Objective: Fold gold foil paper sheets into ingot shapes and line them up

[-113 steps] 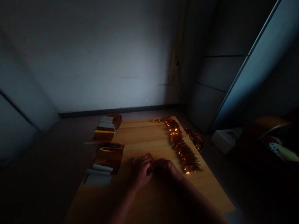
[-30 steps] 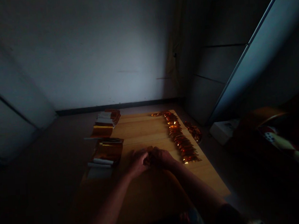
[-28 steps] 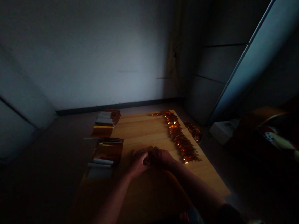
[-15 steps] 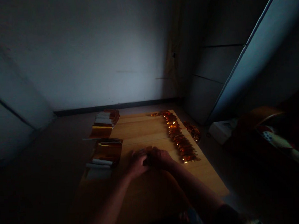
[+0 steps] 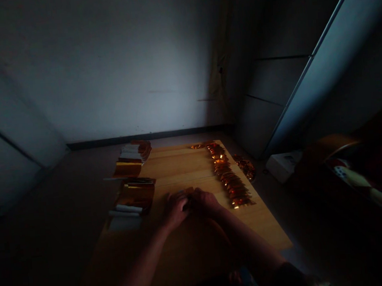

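Observation:
My left hand (image 5: 176,208) and my right hand (image 5: 205,200) meet over the middle of the wooden table (image 5: 179,165). Both are closed on a small piece of gold foil paper (image 5: 189,190), its edge showing between the fingertips; the rest of it is hidden by the hands and shadow. Stacks of gold foil sheets with pale backs (image 5: 139,194) lie left of my left hand, some curling up. To the right of my right hand runs a long row of folded gold foil pieces (image 5: 227,175), pressed against each other.
On the floor past the table's right edge is a heap of shiny gold foil pieces (image 5: 245,167). A white box (image 5: 282,167) stands farther right, beside a dark piece of furniture with cloth on it. A pale wall (image 5: 140,77) rises behind the table.
Both hands stay together at nearly the same spot, with only slight finger movement. A little more of the foil paper's edge shows. The whole view has shifted slightly.

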`<state>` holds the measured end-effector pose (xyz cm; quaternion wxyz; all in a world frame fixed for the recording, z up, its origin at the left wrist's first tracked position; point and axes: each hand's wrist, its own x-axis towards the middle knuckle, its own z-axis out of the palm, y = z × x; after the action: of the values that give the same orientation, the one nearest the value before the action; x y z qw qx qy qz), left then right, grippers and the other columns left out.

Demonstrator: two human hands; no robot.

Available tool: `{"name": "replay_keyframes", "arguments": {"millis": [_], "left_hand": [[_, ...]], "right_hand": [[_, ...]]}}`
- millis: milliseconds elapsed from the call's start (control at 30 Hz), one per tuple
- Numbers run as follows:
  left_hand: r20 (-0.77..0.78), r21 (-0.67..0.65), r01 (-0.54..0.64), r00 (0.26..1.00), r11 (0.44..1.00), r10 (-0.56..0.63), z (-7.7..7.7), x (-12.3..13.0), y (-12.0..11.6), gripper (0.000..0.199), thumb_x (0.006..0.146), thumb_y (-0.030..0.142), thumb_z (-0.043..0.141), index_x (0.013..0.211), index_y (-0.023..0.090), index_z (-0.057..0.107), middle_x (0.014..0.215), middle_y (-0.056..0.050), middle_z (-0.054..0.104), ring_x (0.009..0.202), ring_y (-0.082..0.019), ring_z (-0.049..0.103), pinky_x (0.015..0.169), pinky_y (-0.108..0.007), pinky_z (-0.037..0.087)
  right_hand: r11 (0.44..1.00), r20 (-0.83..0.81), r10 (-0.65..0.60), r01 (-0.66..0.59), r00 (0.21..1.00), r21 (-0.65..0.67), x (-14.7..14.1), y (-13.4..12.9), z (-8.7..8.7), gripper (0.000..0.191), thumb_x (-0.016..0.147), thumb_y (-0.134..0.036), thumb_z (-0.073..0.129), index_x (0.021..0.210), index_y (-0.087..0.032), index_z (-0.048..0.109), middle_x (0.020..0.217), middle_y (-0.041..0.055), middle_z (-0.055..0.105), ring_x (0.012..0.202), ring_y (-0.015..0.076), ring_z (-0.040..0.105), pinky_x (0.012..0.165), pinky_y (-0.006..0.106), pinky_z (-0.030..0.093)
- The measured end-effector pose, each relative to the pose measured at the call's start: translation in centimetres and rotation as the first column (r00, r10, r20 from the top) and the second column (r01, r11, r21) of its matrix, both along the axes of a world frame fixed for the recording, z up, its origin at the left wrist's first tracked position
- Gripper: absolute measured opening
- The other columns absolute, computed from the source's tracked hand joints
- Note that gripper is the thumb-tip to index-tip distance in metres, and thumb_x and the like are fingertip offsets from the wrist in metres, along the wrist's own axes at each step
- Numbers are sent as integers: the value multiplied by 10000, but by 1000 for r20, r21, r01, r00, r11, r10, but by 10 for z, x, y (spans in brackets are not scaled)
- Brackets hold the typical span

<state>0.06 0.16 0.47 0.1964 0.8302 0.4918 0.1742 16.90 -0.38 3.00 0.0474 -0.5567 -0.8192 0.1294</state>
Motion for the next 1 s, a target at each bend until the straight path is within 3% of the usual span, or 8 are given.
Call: {"name": "replay_keyframes", "arguments": {"millis": [167,400,767,1000], "left_hand": [[6,10,5,1000,1000,-5,-3,0,0,365,766,240,629,1128,284,626,1249,-54,626,1263,-273,468,1125,-557,153],[2,9,13,1000,1000,-13,6,1,-3,301,764,245,639,1064,257,642,1260,-68,616,1232,-279,481,1104,-561,181],[-22,9,9,1000,1000,-9,13,3,-5,141,737,196,636,876,225,637,1186,-52,639,1148,-260,521,1058,-532,229],[-21,28,3,1000,1000,-2,15,3,-6,76,729,206,635,795,211,598,1056,-21,660,1060,-225,548,1025,-469,252]], "right_hand": [[1000,-13,-7,7,1000,0,0,0,0,238,948,-305,416,1064,-197,594,1058,83,623,823,173,641,644,231,450],[1000,-89,-23,23,996,-6,3,6,-2,212,882,-307,532,1046,-217,634,992,47,635,799,146,623,625,196,425],[996,-225,53,-34,973,87,11,18,-22,168,803,-107,555,903,-168,676,877,42,638,736,121,589,636,177,416],[995,-314,-13,43,949,90,13,18,-23,133,780,-74,554,829,-156,648,816,28,612,677,112,559,600,181,403]]}}
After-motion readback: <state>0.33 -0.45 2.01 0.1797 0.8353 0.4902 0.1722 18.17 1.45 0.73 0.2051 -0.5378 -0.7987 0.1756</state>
